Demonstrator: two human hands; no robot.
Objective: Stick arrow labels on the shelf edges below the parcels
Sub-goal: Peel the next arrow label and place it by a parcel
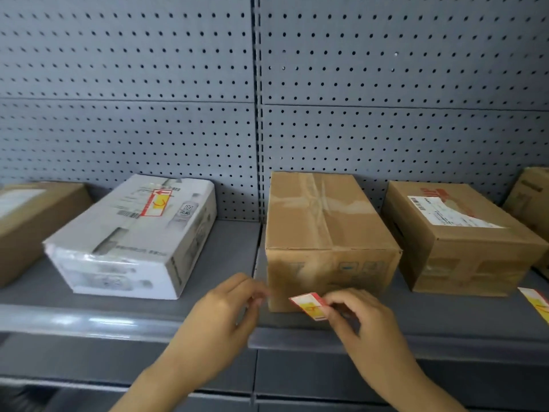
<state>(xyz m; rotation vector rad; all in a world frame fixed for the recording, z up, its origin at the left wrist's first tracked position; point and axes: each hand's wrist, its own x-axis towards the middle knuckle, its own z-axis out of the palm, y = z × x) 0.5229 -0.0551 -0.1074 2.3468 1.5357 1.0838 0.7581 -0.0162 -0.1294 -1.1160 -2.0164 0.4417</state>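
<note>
My right hand [361, 325] pinches a red, white and yellow arrow label [309, 306] just in front of the lower face of the middle brown parcel [326, 233]. To the label's left, my left hand [225, 316] has its fingertips pinched together; whether they hold anything is blurred. Both hands hover over the grey shelf edge [297, 337]. A white parcel [133, 233] lies to the left with an arrow label [157, 202] stuck on its top.
Another brown parcel [460, 236] with a shipping slip stands to the right, and more brown boxes sit at the far left [32, 221] and far right [531, 197]. A further arrow label [536, 303] lies at the right frame edge. Grey pegboard [267, 84] backs the shelf.
</note>
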